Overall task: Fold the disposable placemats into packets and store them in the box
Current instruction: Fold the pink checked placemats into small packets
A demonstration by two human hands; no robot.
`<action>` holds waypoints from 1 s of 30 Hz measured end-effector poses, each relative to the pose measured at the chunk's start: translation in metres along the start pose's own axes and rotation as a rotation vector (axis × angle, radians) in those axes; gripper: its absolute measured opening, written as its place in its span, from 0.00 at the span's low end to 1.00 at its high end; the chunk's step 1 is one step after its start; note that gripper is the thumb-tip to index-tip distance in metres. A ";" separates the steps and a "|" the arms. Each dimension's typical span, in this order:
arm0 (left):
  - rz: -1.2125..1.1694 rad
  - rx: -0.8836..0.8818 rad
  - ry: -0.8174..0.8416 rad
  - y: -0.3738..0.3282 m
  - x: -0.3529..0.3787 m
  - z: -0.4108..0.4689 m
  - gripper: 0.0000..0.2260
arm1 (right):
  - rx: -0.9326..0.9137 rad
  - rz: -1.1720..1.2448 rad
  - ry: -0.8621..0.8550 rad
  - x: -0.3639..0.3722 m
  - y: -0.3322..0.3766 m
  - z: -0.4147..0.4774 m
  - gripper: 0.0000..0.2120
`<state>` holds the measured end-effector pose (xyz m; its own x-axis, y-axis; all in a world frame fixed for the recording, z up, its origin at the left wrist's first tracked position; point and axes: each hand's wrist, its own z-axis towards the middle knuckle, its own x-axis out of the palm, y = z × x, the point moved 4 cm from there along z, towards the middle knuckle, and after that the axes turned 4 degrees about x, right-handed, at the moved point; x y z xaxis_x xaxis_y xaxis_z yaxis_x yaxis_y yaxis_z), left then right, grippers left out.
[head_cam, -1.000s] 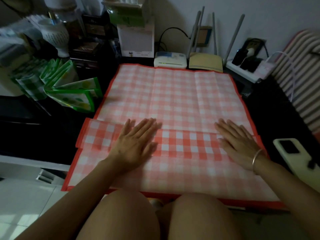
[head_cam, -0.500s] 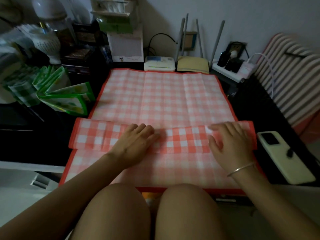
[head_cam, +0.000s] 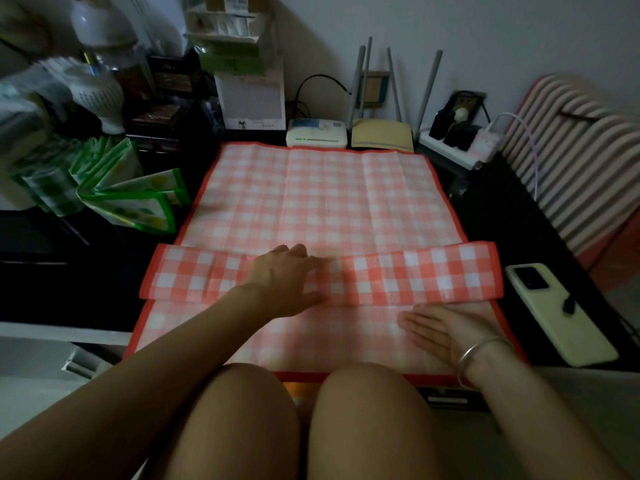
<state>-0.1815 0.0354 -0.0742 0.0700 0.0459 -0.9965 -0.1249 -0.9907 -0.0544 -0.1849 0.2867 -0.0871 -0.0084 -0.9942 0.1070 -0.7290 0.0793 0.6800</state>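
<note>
Our left hand (head_cam: 284, 282) presses the placemat's (head_cam: 325, 202) folded band (head_cam: 415, 275), grasping nothing. Our right hand (head_cam: 440, 332) lies flat and released on its near part.

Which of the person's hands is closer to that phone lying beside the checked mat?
Right. The right hand lies flat on the mat just left of the phone; the left hand rests on the folded strip mid-mat, farther off.

Dim, cool light throughout; the pale painted wall (head_cam: 485, 36) at 1 o'clock and the pink-and-white checked paper placemat (head_cam: 322, 202) at centre catch most of it. The black counter (head_cam: 104, 278) at 9 o'clock sinks into shadow. Clutter at 10 o'clock is soft, and the edges bow with wide-angle distortion.
</note>
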 end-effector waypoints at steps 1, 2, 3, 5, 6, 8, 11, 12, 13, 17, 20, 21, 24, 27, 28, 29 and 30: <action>0.004 -0.001 -0.001 -0.001 0.001 -0.001 0.29 | 0.004 0.000 0.018 0.001 -0.001 0.000 0.08; 0.005 -0.002 -0.005 -0.002 0.002 -0.002 0.29 | 0.012 0.005 0.037 0.003 -0.001 0.000 0.08; 0.005 -0.006 -0.007 -0.003 0.002 -0.003 0.28 | 0.019 0.016 0.058 0.005 -0.002 0.000 0.07; 0.008 -0.014 -0.001 -0.006 0.002 -0.003 0.28 | 0.021 0.066 0.094 0.013 -0.004 0.001 0.07; 0.009 -0.024 0.006 -0.006 0.002 -0.003 0.27 | 0.010 0.075 0.103 0.018 -0.005 0.002 0.07; 0.006 -0.038 0.005 -0.007 0.002 -0.004 0.27 | -0.034 0.065 0.100 0.028 -0.003 0.003 0.05; -0.013 -0.062 -0.001 -0.010 0.003 -0.005 0.27 | -0.163 0.047 0.049 0.033 0.009 0.003 0.03; -0.016 -0.067 -0.001 -0.011 0.003 -0.004 0.27 | -0.214 0.027 0.026 0.033 0.014 0.003 0.03; -0.020 -0.068 -0.003 -0.012 0.002 -0.002 0.27 | -0.263 0.008 0.006 0.032 0.019 0.002 0.02; -0.012 -0.062 -0.014 -0.024 0.002 0.008 0.26 | -0.473 -0.095 -0.052 0.036 0.039 -0.004 0.02; -0.003 -0.081 -0.014 -0.030 0.004 0.015 0.23 | -0.630 -0.188 -0.092 0.050 0.052 -0.007 0.05; -0.014 -0.085 -0.024 -0.032 0.002 0.015 0.21 | -0.686 -0.225 -0.104 0.056 0.055 -0.008 0.04; -0.119 -0.049 -0.061 -0.028 -0.002 0.010 0.15 | -0.904 -0.548 -0.232 0.078 0.064 -0.016 0.08; -0.486 -0.128 -0.240 -0.005 -0.008 -0.008 0.16 | -1.122 -0.784 -0.284 0.108 0.066 -0.033 0.09; -0.517 -0.180 -0.337 0.006 -0.012 -0.018 0.15 | -1.183 -0.864 -0.282 0.121 0.066 -0.037 0.09; -0.453 -0.238 -0.440 0.017 -0.017 -0.030 0.12 | -1.237 -0.946 -0.279 0.132 0.064 -0.039 0.09; -0.343 -0.313 -0.502 0.030 -0.020 -0.042 0.07 | -1.288 -1.011 -0.257 0.142 0.061 -0.040 0.10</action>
<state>-0.1453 -0.0003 -0.0535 -0.4224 0.3429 -0.8391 0.1200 -0.8964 -0.4267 -0.2033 0.1537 -0.0010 -0.1153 -0.6525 -0.7490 0.4975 -0.6905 0.5250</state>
